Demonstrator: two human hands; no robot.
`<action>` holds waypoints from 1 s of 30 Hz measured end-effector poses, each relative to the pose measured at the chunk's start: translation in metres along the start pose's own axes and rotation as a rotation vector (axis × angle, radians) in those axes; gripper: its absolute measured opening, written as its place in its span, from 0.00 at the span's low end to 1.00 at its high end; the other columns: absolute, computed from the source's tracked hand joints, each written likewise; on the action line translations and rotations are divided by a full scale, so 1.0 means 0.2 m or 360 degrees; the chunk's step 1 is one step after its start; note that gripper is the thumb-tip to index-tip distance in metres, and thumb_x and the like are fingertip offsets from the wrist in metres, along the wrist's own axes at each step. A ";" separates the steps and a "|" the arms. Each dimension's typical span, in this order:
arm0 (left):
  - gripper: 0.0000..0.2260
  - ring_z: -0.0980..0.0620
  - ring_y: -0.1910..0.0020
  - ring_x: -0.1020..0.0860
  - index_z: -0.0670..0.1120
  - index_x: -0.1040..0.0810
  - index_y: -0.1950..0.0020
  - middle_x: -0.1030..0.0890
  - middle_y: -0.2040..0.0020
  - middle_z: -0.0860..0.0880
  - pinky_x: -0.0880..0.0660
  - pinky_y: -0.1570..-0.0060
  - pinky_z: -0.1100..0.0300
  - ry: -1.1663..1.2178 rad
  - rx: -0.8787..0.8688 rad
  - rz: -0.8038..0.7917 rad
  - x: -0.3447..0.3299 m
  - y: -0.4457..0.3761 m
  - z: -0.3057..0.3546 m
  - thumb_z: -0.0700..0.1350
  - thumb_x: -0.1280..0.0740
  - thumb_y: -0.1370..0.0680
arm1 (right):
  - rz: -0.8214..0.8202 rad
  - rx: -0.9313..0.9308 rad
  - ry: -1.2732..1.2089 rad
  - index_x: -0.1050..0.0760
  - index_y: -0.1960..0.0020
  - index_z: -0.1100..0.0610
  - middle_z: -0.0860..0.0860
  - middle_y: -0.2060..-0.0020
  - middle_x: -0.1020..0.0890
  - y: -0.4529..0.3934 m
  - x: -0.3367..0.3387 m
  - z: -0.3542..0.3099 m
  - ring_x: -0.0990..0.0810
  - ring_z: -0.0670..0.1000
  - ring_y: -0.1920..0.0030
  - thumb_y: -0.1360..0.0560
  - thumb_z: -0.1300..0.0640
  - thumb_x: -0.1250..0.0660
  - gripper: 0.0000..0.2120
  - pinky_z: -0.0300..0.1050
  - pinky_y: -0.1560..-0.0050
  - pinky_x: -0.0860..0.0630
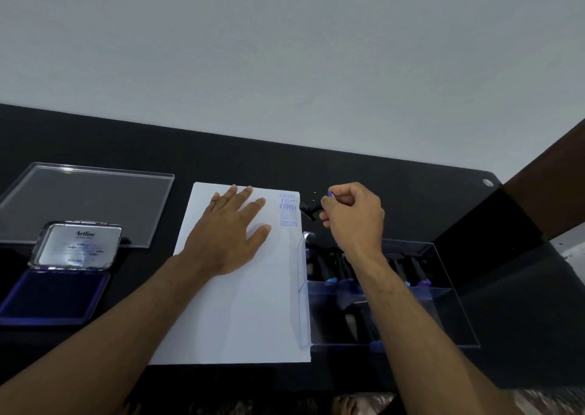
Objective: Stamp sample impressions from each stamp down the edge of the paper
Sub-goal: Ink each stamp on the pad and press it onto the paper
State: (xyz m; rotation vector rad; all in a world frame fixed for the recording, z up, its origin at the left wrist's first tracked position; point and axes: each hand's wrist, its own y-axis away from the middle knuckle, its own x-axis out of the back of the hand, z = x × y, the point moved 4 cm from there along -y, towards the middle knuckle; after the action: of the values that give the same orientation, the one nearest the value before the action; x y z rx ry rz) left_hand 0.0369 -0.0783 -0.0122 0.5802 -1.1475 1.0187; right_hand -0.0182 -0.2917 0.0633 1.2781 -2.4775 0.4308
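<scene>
Left hand [232, 229] lies flat on the paper [240, 304], right hand [351, 215] pinches a stamp [311, 209]; more stamps fill the clear box [392, 291].

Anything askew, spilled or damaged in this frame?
Nothing spilled or damaged. The only oddity: the blue impressions at the paper's far right edge crowd and overlap, some fainter than others. The left hand lies flat on the sheet; the right hand pinches a black stamp just off that edge.
</scene>
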 end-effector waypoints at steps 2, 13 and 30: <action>0.34 0.48 0.18 0.50 0.54 0.38 0.20 0.43 0.18 0.50 0.54 0.21 0.48 0.0024 0.0002 0.0014 0.02 0.04 0.04 0.68 0.53 0.22 | -0.0009 0.0015 -0.0009 0.20 0.50 0.51 0.46 0.60 0.16 0.03 0.02 -0.01 0.15 0.47 0.61 0.28 0.60 0.29 0.08 0.50 0.56 0.16; 0.33 0.48 0.19 0.47 0.54 0.38 0.20 0.42 0.18 0.51 0.56 0.26 0.54 0.0071 -0.0122 0.0040 0.12 0.30 0.35 0.67 0.51 0.22 | 0.0073 0.0059 -0.0004 0.20 0.57 0.48 0.45 0.64 0.16 0.35 0.32 -0.02 0.16 0.46 0.62 0.29 0.60 0.29 0.07 0.51 0.58 0.17; 0.27 0.51 0.20 0.43 0.53 0.34 0.22 0.37 0.20 0.53 0.53 0.25 0.56 0.0092 -0.0323 0.0015 0.04 0.53 0.52 0.61 0.49 0.19 | -0.0385 0.0286 0.0818 0.30 0.59 0.52 0.48 0.58 0.28 0.68 0.31 0.12 0.28 0.46 0.61 0.33 0.64 0.30 0.11 0.36 0.65 0.31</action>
State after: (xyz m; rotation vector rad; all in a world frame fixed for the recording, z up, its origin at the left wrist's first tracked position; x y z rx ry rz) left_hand -0.1041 -0.1119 0.0198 0.3819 -1.1868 0.9085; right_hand -0.1668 -0.2715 0.0504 1.3126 -1.8688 0.8160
